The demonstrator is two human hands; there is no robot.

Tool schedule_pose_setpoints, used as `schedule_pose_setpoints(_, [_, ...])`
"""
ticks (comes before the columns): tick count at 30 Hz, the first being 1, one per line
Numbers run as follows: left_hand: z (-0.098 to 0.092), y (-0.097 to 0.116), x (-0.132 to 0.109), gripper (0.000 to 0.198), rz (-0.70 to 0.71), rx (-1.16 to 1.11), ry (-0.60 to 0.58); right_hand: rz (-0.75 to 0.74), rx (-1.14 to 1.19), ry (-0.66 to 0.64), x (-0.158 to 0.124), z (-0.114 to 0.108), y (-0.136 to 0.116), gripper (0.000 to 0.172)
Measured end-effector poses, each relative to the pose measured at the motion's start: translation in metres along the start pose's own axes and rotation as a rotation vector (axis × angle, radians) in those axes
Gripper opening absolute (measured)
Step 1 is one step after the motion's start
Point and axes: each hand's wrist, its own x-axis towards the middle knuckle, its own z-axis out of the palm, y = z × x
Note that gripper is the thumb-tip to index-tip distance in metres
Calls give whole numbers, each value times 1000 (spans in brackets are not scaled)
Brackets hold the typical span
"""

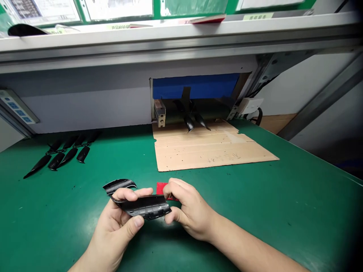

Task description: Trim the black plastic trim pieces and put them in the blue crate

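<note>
Curved black plastic parts [146, 207], with small ribs along the inner face, are held above the green table. My left hand [119, 219] grips them, thumb below and fingers above, and one curved piece sticks out past the fingers at the upper left. At the right end of the nearer piece is my right hand [185, 207], its thumb and forefinger curled around the tip. Between those fingers, whether anything else is held cannot be made out. A red flat object [161, 187] shows behind the right fingers, partly hidden by them.
Several black blade-shaped parts [58, 158] lie at the left on the green table [255, 211]. A cardboard sheet [198, 151] lies before an opening where more black parts [189, 122] hang over its edge. A shelf [136, 43] crosses above; a power strip [19, 108] is far left.
</note>
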Motion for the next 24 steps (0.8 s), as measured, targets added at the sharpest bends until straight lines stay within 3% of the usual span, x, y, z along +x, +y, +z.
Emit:
schedule_pose_setpoints(5, [-2, -7, 3, 30, -23, -146, -84, 61, 17, 40, -3, 8, -10, 72])
schedule_pose_setpoints(11, [-6, -9, 3, 28, -7, -149, -122, 77, 50, 33, -3, 15, -12, 69])
schedule_pose_setpoints(18, [-12, -10, 5, 31, 37, -56, -153, 63, 352, -240, 1, -6, 0, 62])
schedule_pose_setpoints(22, [-16, 7, 17, 36, 96, -89, -76, 117, 429, -129, 3, -20, 3, 63])
schedule_pose_setpoints(24, [-21, 22, 26, 34, 88, -162, 20, 182, 383, -68, 3, -22, 4, 53])
